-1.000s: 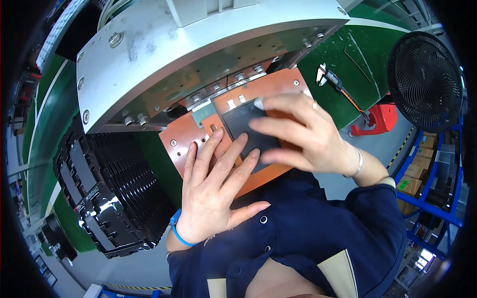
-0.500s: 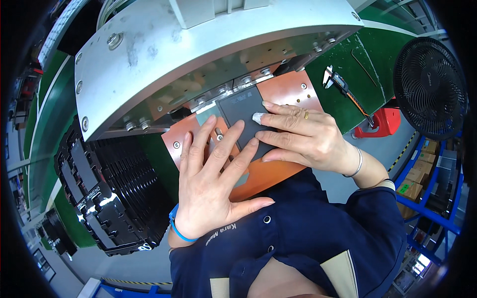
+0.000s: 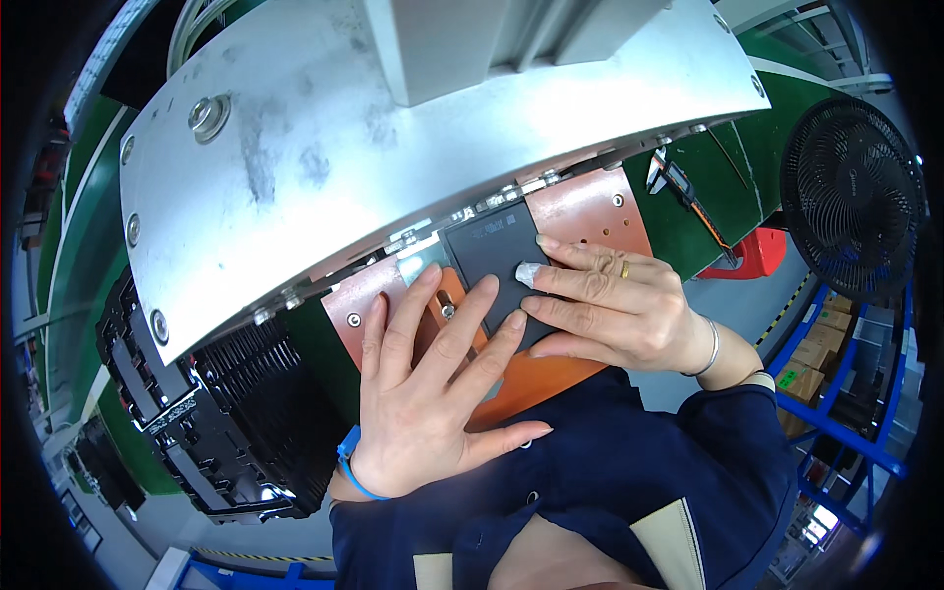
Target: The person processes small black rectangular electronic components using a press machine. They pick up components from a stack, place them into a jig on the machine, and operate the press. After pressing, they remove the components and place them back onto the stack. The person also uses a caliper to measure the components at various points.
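A flat dark grey rectangular panel (image 3: 484,254) lies on a copper-coloured plate (image 3: 582,204), with its far end close to the metal machine. My right hand (image 3: 629,307) rests on the panel's right side with fingers stretched out, one fingertip wrapped in white. Spread wide, my left hand (image 3: 418,418) reaches over the left part of the plate, its index fingertip near the panel's left edge. An orange piece (image 3: 551,379) shows below the panel. Beside the left fingers is a slot with a screw (image 3: 448,309). Parts under both hands are hidden.
A big silver machine body (image 3: 295,187) overhangs the plate's far side. Stacked black trays (image 3: 231,423) stand at left. On the green table at right lies a digital caliper (image 3: 688,202), near a red object (image 3: 752,256) and a black fan (image 3: 851,197). Blue shelving (image 3: 836,423) holds cartons.
The view has shifted, so the machine body fills more of the picture and hides more of its underside. Both hands keep nearly the same places on the panel and plate.
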Demonstrator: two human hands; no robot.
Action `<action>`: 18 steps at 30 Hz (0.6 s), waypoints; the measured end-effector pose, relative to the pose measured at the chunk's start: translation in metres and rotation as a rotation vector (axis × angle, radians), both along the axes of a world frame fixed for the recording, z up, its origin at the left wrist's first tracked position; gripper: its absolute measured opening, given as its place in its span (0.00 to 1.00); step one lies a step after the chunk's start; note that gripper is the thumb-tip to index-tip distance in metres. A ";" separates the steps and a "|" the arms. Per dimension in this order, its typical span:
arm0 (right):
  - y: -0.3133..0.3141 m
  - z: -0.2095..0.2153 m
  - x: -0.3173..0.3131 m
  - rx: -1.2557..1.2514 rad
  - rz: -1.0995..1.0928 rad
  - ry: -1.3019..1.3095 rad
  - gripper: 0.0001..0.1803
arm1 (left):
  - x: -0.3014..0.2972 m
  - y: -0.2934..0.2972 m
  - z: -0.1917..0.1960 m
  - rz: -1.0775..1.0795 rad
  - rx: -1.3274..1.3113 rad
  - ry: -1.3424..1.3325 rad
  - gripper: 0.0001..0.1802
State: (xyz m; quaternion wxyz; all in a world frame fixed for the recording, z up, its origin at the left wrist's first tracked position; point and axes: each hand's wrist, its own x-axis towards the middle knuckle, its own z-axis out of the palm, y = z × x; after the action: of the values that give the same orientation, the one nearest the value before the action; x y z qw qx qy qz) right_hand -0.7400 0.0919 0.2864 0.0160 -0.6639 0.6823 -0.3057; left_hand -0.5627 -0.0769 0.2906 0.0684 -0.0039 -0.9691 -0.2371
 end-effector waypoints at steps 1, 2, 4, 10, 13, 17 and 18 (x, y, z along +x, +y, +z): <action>0.000 0.000 0.000 0.014 -0.002 -0.012 0.23 | 0.000 0.000 -0.001 -0.005 -0.024 0.002 0.44; 0.000 -0.001 0.000 0.015 -0.001 -0.014 0.23 | -0.001 0.000 -0.002 -0.004 -0.029 0.002 0.44; 0.001 -0.003 -0.001 0.014 0.000 -0.020 0.23 | -0.001 0.000 -0.002 -0.003 -0.040 0.002 0.44; 0.000 -0.003 -0.001 0.016 -0.003 -0.034 0.23 | -0.001 0.000 -0.002 -0.004 -0.043 0.003 0.43; -0.001 -0.002 -0.001 0.006 -0.003 -0.029 0.23 | -0.001 0.000 -0.002 0.005 -0.042 0.001 0.43; -0.001 -0.002 -0.001 -0.002 -0.004 -0.038 0.22 | -0.001 0.000 -0.002 0.001 -0.046 0.005 0.42; -0.001 -0.002 -0.001 -0.003 -0.006 -0.040 0.22 | -0.001 -0.001 -0.002 0.000 -0.046 0.006 0.42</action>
State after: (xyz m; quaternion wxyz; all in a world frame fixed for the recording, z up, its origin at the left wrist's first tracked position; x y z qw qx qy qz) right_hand -0.7410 0.0909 0.2843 0.0279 -0.6557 0.6832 -0.3202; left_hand -0.5642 -0.0775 0.2886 0.0712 -0.0060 -0.9741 -0.2147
